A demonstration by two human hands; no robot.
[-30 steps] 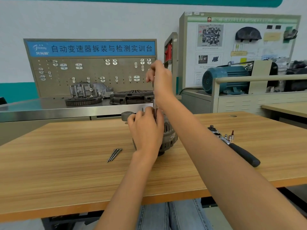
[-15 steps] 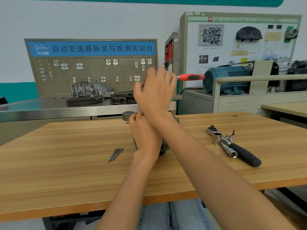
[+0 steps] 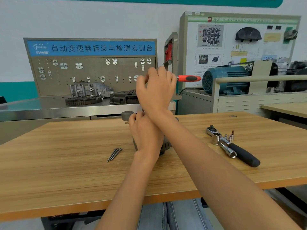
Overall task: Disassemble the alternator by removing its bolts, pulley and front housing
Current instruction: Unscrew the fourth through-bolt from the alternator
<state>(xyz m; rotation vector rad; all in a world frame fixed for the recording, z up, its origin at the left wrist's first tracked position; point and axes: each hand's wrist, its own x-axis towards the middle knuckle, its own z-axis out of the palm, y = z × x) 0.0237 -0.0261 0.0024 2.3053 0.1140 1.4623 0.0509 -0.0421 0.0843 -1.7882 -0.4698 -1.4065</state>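
The dark grey alternator (image 3: pixel 167 145) stands on the wooden table (image 3: pixel 66 163), mostly hidden behind my arms. My left hand (image 3: pixel 146 135) grips it from the near side. Above it, my right hand (image 3: pixel 156 90) is shut on a tool whose red handle (image 3: pixel 189 78) sticks out level to the right; the tool's shaft is hidden behind my wrists. Three long thin bolts (image 3: pixel 114 154) lie together on the table left of the alternator. A grey round part (image 3: pixel 127 115) shows just beyond my left hand's fingers.
A ratchet wrench with a black grip (image 3: pixel 232 146), a socket and small bits (image 3: pixel 230 136) lie on the table's right side. Behind stand a steel bench with gear parts (image 3: pixel 83 100), a pegboard (image 3: pixel 93 72), and a blue motor (image 3: pixel 226 79).
My right hand has turned over above the alternator, and the red handle has swung out to point right. My left hand stays on the alternator.
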